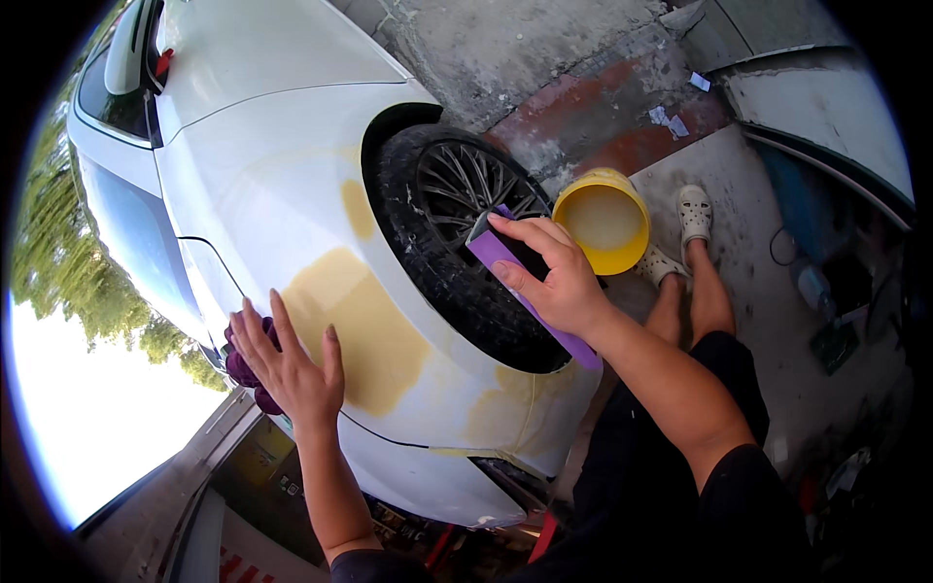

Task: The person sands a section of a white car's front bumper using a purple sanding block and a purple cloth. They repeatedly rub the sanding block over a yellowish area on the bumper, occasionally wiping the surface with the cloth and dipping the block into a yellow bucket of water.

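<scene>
R hand clamped on purple sanding strip mid-frame, in front of spoked wheel, thumb-side pinch prob. keeping its face free; L hand, fingers apart, left of ctr by white fender, contact unclear; yellow bucket ctr-right, prob. for reach.

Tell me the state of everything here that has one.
Left hand: spread open
Right hand: gripping purple strip
Yellow bucket: upright, partly filled
Liquid: cloudy
White car panel: patched yellowish
Tyre: dirty
Dark purple cloth: crumpled, partly hidden
White shoes: worn
</scene>
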### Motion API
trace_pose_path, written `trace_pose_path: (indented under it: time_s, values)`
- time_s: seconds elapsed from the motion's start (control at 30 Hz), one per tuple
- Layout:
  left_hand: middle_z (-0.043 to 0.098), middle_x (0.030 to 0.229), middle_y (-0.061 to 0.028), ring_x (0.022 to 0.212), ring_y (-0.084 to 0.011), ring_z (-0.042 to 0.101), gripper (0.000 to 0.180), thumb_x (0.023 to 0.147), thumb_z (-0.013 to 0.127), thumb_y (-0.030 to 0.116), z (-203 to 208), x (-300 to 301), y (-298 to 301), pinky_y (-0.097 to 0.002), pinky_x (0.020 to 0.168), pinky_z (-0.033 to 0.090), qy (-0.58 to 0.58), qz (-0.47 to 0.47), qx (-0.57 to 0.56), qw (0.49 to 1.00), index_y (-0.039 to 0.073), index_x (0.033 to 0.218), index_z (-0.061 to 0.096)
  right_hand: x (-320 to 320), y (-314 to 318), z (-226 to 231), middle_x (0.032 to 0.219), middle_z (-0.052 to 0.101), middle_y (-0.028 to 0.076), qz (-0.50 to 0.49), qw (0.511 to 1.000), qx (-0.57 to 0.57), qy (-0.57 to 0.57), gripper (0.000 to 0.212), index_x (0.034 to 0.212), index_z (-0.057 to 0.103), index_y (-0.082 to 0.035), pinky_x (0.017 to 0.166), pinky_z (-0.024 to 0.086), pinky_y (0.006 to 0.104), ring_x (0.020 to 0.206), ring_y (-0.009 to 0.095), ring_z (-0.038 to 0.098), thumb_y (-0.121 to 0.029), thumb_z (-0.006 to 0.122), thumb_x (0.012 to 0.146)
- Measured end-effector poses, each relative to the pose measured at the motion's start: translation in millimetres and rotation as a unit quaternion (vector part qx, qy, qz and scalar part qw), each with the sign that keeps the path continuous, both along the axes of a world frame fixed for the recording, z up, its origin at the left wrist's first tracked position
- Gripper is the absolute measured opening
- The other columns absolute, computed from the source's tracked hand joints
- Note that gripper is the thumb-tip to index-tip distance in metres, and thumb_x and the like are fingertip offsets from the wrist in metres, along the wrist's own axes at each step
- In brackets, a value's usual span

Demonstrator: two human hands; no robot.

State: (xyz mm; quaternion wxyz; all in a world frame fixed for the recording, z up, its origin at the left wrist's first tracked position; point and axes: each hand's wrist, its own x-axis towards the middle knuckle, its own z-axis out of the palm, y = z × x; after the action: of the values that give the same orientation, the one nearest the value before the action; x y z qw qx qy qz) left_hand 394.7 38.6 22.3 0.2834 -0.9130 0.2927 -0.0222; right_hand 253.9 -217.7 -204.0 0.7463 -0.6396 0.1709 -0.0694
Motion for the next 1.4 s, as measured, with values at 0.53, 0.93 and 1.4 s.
trace_pose_path:
  time_s: [0.53, 0.93, 1.4]
  values:
    - [0.027, 0.183, -0.0204, 0.173, -0.0305, 0.018, 0.111, 0.104, 0.043, 0.080, -208.6, 144.8, -77.1, -0.0469, 0.140, 0.011, 0.100, 0.056, 0.341, 0.933, -0.005, 0.174, 0.025, -53.1, -27.5, -24.6, 0.129, 0.071, 0.015, 0.019, 0.999, -0.020, 0.035, 0.053, 0.149, 0.070, -0.012, 0.110, 0.051, 0.0425, 0.121, 0.034, 0.068, -0.029, 0.082, 0.100]
    - [0.029, 0.182, -0.0202, 0.172, -0.0316, 0.020, 0.112, 0.103, 0.043, 0.080, -168.4, 68.6, -75.0, -0.0471, 0.139, 0.012, 0.103, 0.039, 0.322, 0.940, -0.005, 0.174, 0.025, -60.4, -34.2, -14.8, 0.130, 0.071, 0.014, 0.049, 0.998, -0.016, 0.030, 0.052, 0.149, 0.069, -0.012, 0.111, 0.049, 0.0411, 0.123, 0.032, 0.066, -0.030, 0.081, 0.102]
    - [0.026, 0.184, -0.0182, 0.173, -0.0284, 0.017, 0.109, 0.105, 0.042, 0.078, -167.2, 54.5, -77.7, -0.0490, 0.139, 0.010, 0.095, 0.062, 0.322, 0.940, -0.003, 0.175, 0.024, -87.3, -22.8, -24.0, 0.126, 0.073, 0.015, 0.028, 0.998, -0.004, 0.053, 0.051, 0.146, 0.071, -0.012, 0.109, 0.050, 0.0418, 0.120, 0.033, 0.068, -0.031, 0.082, 0.100]
